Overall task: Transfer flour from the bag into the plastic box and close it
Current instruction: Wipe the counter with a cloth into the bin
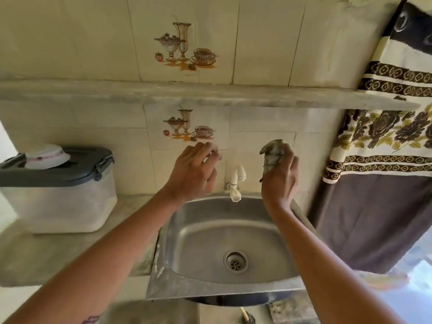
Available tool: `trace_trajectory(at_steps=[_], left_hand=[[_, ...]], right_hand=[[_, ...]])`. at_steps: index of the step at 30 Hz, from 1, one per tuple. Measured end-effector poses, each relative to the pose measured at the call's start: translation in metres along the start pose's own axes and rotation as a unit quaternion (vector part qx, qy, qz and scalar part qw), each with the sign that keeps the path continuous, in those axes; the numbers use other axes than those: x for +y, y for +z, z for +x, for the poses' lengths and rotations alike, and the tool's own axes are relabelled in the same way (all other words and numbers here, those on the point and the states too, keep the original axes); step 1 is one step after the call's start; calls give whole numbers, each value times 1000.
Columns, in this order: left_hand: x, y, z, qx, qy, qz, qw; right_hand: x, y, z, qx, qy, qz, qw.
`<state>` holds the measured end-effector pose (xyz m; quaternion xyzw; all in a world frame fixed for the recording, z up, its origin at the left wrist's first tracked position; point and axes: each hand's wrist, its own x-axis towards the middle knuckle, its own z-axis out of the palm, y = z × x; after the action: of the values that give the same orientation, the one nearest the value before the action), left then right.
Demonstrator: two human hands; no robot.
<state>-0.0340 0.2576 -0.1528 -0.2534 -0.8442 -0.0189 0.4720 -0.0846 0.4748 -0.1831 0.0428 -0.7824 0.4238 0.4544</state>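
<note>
The clear plastic box (58, 202) stands on the counter at the left. Its dark grey lid (77, 169) sits on top with the side latch down, and a white bowl (46, 156) lies on the lid. No flour bag is in view. Raised over the sink, my left hand (194, 171) has its fingers curled and reaches toward the wall tiles; whether it holds anything is hidden. To the right of the tap, my right hand (280, 176) grips a crumpled grey cloth (272, 153) and holds it upright.
A steel sink (198, 258) with a round drain (235, 261) lies below my hands, and a white tap (237, 183) juts from the tiled wall. A stone shelf (210, 94) runs across above. A patterned curtain (378, 183) hangs at the right.
</note>
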Motion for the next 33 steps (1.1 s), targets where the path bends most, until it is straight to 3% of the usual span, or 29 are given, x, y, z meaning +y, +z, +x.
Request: trace_trajectory(at_steps=[9,16,19,24,29,33], left_hand=[[-52,-65,-187,-115,-131,67,982],[-66,-146,-358,-178,-314,108,926],[-65,-181,-446,-200,-437,104,871],[-41,-222,-551,-252,-556,79,788],[-13,-248,-640,-287,-676,73,674],[7,-239,-703,-277,-777,46,563]], right_hand=[[-69,96,-158,-229,1,56,972],[-158,139,-296,-386,-24,221,895],[-196,151,-365,-451,-28,290,844],[-223,165,-463,-542,-20,276,794],[-234,160,-544,-592,-7,246,767],[-229,168,-581,-624,-11,213,751]])
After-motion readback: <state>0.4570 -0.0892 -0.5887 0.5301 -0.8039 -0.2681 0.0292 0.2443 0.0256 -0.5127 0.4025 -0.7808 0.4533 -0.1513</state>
